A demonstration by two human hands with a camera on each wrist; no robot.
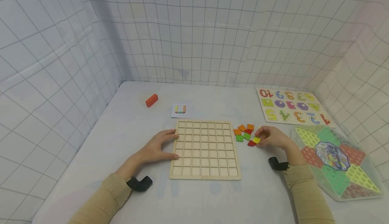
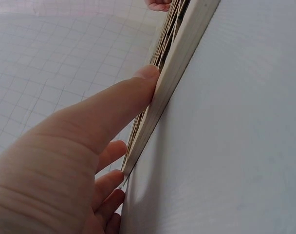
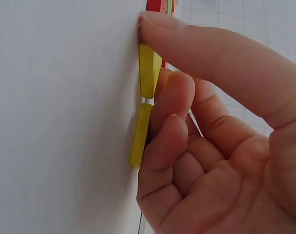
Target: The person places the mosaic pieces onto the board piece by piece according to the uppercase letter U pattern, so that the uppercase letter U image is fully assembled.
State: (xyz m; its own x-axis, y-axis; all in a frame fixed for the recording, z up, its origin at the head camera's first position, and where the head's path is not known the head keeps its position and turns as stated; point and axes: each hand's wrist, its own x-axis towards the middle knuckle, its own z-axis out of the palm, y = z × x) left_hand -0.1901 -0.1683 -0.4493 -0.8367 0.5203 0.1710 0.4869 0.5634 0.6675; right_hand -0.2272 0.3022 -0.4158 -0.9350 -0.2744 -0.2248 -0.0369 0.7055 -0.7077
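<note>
A square wooden grid board (image 1: 205,177) lies flat in the middle of the table, its cells bare. At its left edge rests my left hand (image 1: 153,149), fingers and thumb spread and fairly straight; the thumb (image 2: 123,100) touches the rim in the left wrist view. Right of the board, my right hand (image 1: 273,138) pinches a yellow tile (image 1: 257,140) between thumb and fingers, low over the table. A second yellow tile (image 3: 140,136) sits beneath the curled fingers in the right wrist view. Beside them lie a red quarter-round piece (image 1: 251,143), several orange tiles (image 1: 241,128) and green tiles (image 1: 239,138).
Behind the board is a small pattern card (image 1: 181,110) with a coloured U shape. A red block (image 1: 151,100) lies at the back left. On the right are a number puzzle board (image 1: 291,112) and a clear-lidded star-patterned game box (image 1: 335,163). Gridded cloth walls surround the table.
</note>
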